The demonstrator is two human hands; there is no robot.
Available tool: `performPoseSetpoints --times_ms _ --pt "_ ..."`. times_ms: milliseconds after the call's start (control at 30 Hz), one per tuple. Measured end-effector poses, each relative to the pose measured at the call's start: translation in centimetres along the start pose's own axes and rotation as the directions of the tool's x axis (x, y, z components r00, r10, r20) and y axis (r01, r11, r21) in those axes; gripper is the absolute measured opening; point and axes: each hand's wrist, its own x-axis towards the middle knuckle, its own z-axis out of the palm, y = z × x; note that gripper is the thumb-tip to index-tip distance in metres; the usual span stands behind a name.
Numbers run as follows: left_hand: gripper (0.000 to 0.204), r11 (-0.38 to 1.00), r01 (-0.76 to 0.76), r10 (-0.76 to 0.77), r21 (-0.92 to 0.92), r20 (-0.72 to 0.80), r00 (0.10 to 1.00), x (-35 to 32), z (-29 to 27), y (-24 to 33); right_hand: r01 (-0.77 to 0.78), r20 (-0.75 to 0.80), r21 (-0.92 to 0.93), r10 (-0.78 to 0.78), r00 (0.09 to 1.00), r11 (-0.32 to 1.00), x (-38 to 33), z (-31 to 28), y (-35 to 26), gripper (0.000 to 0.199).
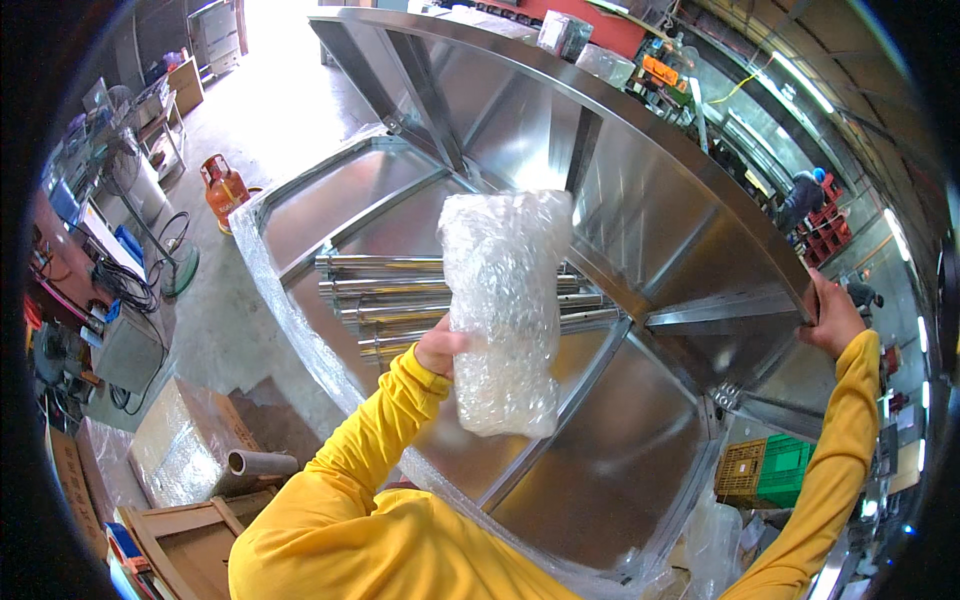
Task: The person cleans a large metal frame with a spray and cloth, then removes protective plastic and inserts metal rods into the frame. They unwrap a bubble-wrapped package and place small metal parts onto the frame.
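A bundle wrapped in bubble wrap (506, 310) hangs in front of me, gripped along its left side by my left hand (442, 347). What lies inside the wrap cannot be made out. At the right, my right hand (832, 318) is closed on the edge of a large metal panel (680, 130), which stands tilted up with its ribbed underside showing. Below the bundle, several shiny metal tubes (385, 290) lie side by side on a second metal panel (610, 450). Clear plastic wrap (290, 300) covers that lower panel's rim.
An orange gas cylinder (224, 188) stands on the floor beyond the left edge. A wrapped carton (185, 435) and a cardboard tube (262, 463) are at lower left. Green and yellow crates (785, 468) sit at lower right. A pedestal fan (125, 165) stands far left. A person (800, 200) is in the right background.
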Motion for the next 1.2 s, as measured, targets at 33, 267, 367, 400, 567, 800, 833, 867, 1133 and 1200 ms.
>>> performPoseSetpoints --times_ms 33,267,367,400,567,800,833,867,1133,1200 --pt "0.09 1.0 -0.016 0.014 -0.011 -0.104 0.994 0.0 0.3 0.4 -0.008 0.007 -0.003 0.008 1.0 1.0 -0.1 0.0 -0.3 0.099" --pt "0.074 0.991 -0.013 0.05 0.132 -0.279 0.959 0.5 2.7 0.2 0.027 -0.032 -0.079 -0.03 0.999 0.996 -0.6 0.2 -0.6 0.097" --pt "0.072 0.983 -0.075 0.122 0.166 -0.29 0.949 0.0 3.0 -0.5 0.028 -0.067 -0.087 -0.034 0.997 0.996 -0.9 0.6 -0.2 0.098" --pt "0.071 0.983 -0.081 0.128 0.164 -0.297 0.946 -0.3 3.0 -0.7 0.037 -0.057 -0.055 -0.04 0.998 0.998 -1.0 0.7 -0.1 0.096" --pt "0.074 0.998 -0.065 0.057 -0.015 -0.307 0.95 -0.3 1.7 -1.5 0.077 -0.122 -0.108 -0.091 0.988 0.991 -0.9 1.0 0.1 0.096" --pt "0.069 0.96 0.054 -0.127 -0.273 -0.258 0.958 -1.6 1.2 -3.5 -0.033 -0.077 -0.13 0.023 0.997 0.991 -1.3 0.7 -0.5 0.1" --pt "0.067 0.969 0.078 -0.145 -0.234 -0.288 0.947 -2.0 1.4 -3.8 -0.002 -0.091 -0.085 -0.006 0.996 0.996 -1.4 0.8 -0.5 0.1" --pt "0.066 0.97 0.095 -0.156 -0.222 -0.275 0.949 -2.3 1.6 -3.9 -0.025 -0.069 -0.068 0.021 0.997 0.997 -1.5 0.8 -0.5 0.1" --pt "0.065 0.953 0.087 -0.131 -0.289 -0.139 0.982 -2.6 1.9 -4.2 0.04 -0.12 -0.124 -0.055 0.991 0.991 -1.3 0.9 -0.7 0.1" --pt "0.067 0.95 0.109 -0.136 -0.293 -0.076 0.988 -2.8 1.5 -4.1 -0.004 -0.062 -0.094 -0.002 0.998 0.996 -1.2 0.6 -0.8 0.1"
